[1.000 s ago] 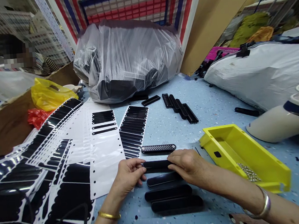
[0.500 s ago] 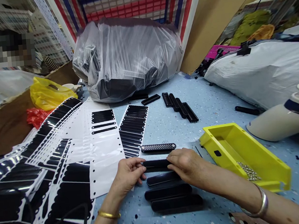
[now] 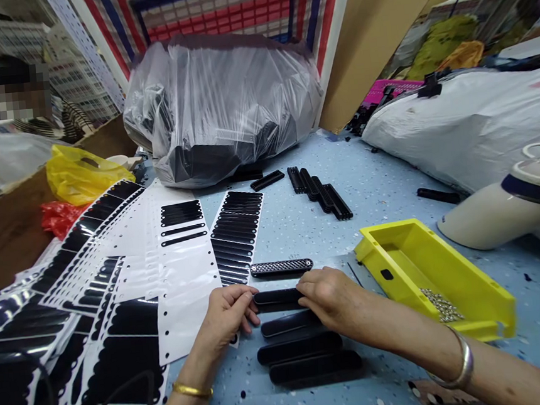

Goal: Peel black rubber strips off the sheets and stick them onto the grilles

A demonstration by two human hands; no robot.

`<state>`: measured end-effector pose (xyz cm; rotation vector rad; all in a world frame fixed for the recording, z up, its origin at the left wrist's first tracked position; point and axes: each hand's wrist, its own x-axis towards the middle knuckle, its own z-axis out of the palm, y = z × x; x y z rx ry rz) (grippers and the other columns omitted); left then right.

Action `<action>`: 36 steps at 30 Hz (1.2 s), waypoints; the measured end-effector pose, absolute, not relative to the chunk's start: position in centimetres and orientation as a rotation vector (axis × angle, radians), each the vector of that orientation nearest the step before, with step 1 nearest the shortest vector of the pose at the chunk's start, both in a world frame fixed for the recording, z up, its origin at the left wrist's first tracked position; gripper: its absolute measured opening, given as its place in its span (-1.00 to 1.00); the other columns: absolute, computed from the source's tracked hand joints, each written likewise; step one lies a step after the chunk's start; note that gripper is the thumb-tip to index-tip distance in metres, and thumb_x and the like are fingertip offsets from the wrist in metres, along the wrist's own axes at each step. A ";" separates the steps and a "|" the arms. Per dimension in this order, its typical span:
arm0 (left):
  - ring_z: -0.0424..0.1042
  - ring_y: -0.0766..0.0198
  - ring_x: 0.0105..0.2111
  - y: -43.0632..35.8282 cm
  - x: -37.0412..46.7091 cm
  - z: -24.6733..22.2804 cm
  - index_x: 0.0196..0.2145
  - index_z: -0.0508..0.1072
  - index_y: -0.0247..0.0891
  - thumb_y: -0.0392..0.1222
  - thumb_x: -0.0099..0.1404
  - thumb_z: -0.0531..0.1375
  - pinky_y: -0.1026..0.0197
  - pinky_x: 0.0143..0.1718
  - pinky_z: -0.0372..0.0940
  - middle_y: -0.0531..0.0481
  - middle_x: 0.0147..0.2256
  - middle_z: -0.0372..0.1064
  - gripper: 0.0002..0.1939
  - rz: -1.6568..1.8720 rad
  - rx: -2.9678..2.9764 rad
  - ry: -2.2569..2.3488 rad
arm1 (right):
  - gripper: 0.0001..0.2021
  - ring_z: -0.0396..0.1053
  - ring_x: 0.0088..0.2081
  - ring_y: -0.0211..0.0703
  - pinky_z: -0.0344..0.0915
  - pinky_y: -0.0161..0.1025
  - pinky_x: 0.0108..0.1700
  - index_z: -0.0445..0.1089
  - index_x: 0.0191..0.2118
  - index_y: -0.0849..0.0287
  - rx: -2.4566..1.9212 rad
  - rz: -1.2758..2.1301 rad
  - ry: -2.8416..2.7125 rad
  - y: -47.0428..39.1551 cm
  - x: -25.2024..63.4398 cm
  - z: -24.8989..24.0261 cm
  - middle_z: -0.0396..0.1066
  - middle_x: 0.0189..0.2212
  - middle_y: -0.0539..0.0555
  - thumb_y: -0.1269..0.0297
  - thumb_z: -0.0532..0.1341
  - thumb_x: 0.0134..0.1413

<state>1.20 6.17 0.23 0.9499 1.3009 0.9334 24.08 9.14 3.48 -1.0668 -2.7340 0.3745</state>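
Note:
Both hands grip the ends of a long black bar [image 3: 277, 298] with a smooth top, low over the blue speckled table. My left hand [image 3: 227, 313] pinches its left end between thumb and forefinger. Closed over the right end is my right hand [image 3: 328, 295], hiding that tip. Just beyond lies a black bar with a diamond-patterned face [image 3: 281, 268]. Nearer me are three smooth black bars, the closest one [image 3: 315, 368] in front of another [image 3: 299, 348]; the third [image 3: 287, 324] is partly under my right hand.
White sheets [image 3: 190, 316] with black adhesive strips spread over the left side. At right stand a yellow bin [image 3: 476, 288] holding small metal parts [image 3: 442, 306] and a cream flask [image 3: 483, 212]. More black bars [image 3: 319, 192] lie further back, before a plastic-wrapped bundle [image 3: 228, 105]. Another person sits far left.
The view has shifted slightly, so the scene sits a little further left. Both hands keep hold of the same black bar, and its smooth top now looks flatter and more even.

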 end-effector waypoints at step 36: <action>0.42 0.32 -0.71 6.5 1.6 -0.2 -0.43 0.52 -0.37 0.04 0.01 0.34 0.43 -0.80 0.15 0.06 -0.67 0.38 -0.64 0.960 0.931 1.361 | -0.83 0.42 -0.41 -0.12 0.23 -0.26 -0.34 0.46 -0.44 0.24 -1.063 0.383 -2.716 9.2 24.1 3.1 0.48 -0.44 0.12 0.54 0.18 0.12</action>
